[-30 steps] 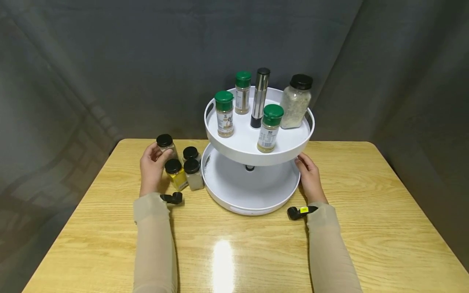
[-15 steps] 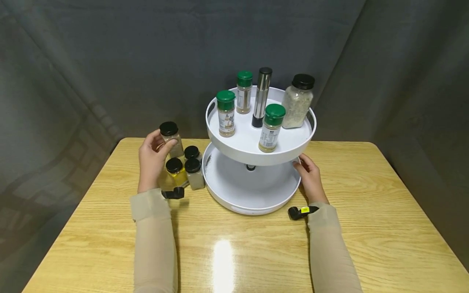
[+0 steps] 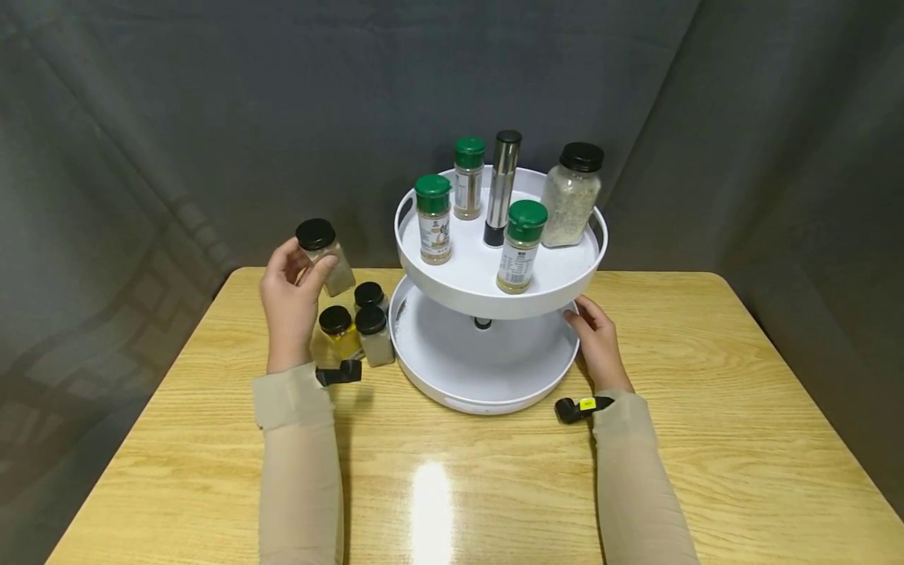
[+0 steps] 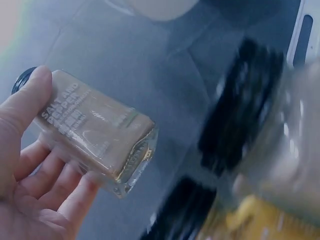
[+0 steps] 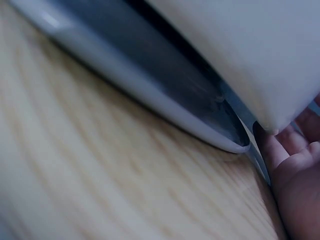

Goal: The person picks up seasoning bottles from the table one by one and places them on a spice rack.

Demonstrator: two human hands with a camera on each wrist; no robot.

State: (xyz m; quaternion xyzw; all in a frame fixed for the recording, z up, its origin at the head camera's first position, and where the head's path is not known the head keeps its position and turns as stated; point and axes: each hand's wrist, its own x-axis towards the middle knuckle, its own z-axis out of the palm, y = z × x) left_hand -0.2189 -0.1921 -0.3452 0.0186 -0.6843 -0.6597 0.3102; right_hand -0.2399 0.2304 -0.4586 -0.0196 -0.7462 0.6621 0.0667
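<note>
My left hand (image 3: 288, 314) pinches a clear glass spice jar (image 3: 335, 271) with a black lid, thumb on one side and fingers on the other. The jar is tilted, in the air above the table. "SALT AND PEPPER" is legible on the jar (image 4: 92, 122) in the left wrist view. My right hand (image 3: 599, 345) grips the right side of the lower tray (image 3: 487, 405) of a white two-tier rack, thumb at the rim. The right wrist view shows the right hand (image 5: 300, 175) close under the upper tray (image 5: 235, 45); some fingers are hidden.
Near the rack's left stand a yellow-filled jar (image 3: 344, 344), a beige-filled jar (image 3: 377, 345) and another black-lidded jar (image 3: 369, 296). The upper tier (image 3: 487, 302) carries green-capped shakers (image 3: 434, 235), a tall steel grinder (image 3: 502, 188) and a large jar (image 3: 570, 205).
My left hand has raised the salt and pepper jar from behind the yellow-filled jar, and the jar has tilted. The right hand and the rack look unmoved.
</note>
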